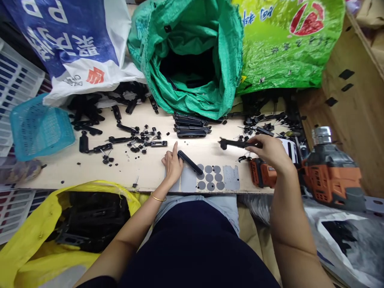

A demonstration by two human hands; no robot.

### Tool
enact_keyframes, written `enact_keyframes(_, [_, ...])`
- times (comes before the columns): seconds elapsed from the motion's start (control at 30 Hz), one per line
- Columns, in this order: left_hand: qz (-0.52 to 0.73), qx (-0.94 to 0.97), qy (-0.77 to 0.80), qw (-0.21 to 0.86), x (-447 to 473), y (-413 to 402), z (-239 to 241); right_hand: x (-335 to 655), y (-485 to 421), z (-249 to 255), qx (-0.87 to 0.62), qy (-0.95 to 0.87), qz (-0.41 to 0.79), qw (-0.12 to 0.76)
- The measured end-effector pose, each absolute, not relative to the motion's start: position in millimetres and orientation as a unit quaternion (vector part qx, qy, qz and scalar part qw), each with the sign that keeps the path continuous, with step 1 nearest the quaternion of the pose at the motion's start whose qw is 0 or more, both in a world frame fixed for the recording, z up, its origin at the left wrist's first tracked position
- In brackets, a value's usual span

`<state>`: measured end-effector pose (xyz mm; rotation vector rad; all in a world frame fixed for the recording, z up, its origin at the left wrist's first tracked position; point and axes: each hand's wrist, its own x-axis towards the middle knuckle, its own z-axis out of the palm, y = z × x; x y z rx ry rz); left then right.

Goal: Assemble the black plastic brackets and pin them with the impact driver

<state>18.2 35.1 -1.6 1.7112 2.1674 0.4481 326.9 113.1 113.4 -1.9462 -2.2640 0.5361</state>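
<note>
My left hand (173, 165) is low over the table, its index finger stretched forward and the other fingers partly bent. Against its thumb side is the end of a long black plastic bar (190, 162), which slants across a pad of round grey discs (209, 177); I see no finger closed around it. My right hand (268, 151) pinches one end of a black plastic arm (234, 143) with a forked tip, held level above the table. Beyond the hands, several similar black arms (192, 130) lie stacked side by side.
A green woven sack (138, 48) gapes at the back. Small black knobs and screws (141, 142) are scattered on the left. An orange cordless drill (330, 172) lies right, near my right forearm. A yellow bag (33, 240) of black parts and a blue basket (42, 130) stand left.
</note>
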Motion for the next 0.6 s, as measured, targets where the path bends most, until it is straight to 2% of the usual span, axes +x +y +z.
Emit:
enact_keyframes(0.13, [0.125, 0.698, 0.693, 0.126, 9, 31, 12, 306, 106, 95, -0.52, -0.846, 0.118, -0.008])
enact_keyframes(0.27, [0.09, 0.841, 0.515, 0.139, 8, 39, 17, 276, 93, 84, -0.57, -0.82, 0.043, -0.006])
enact_keyframes(0.47, [0.068, 0.812, 0.559, 0.153, 22, 38, 18, 228, 74, 58, -0.76, -0.625, 0.167, -0.058])
enact_keyframes(0.6, [0.089, 0.75, 0.611, 0.235, 33, 21, 29, 220, 79, 39, -0.779, -0.58, 0.237, -0.004])
